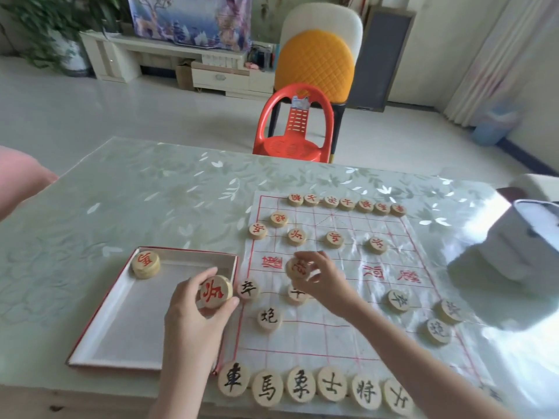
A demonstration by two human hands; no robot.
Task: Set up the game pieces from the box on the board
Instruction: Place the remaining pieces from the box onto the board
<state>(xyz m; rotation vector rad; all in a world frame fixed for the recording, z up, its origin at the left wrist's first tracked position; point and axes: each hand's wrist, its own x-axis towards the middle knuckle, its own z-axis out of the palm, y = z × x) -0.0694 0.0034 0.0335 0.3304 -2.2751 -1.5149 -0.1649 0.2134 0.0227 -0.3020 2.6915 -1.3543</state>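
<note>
Bright daylight; strong glare washes the glossy surface [511, 355] right of the right hand [320, 279]; edges bow, corners soften.

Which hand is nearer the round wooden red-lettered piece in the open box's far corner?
Left. The left hand, holding another red-lettered piece, is at the box's right edge; the right hand, pinching a third piece, is farther from the corner piece, over the paper board.
</note>
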